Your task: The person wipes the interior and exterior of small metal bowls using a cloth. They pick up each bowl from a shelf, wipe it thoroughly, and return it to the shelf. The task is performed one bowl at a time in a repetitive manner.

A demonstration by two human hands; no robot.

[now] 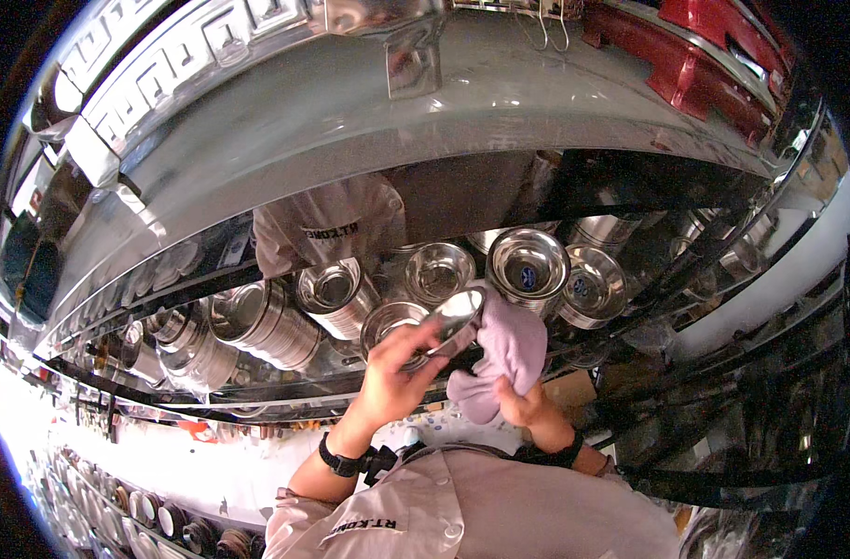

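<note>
My left hand [400,374] holds a shiny stainless steel bowl [458,313] by its rim, tilted on its side. A pale purple cloth [512,335] is bunched in my right hand [530,405], and its upper part lies against the bowl's right side. Just below the held bowl, partly hidden by my left hand, stands another steel bowl [385,323]. Further steel bowls surround it: one wide bowl [440,271] behind, a stack with a blue sticker [528,265] to the right, and another stickered bowl [593,286] beyond that.
Tall stacks of steel bowls [264,325] fill the shelf to the left. Above runs a glossy grey countertop [278,126] with a dark reflective front edge. Red boxy items [697,63] sit on it at right. A dark metal rail [711,244] crosses the right side.
</note>
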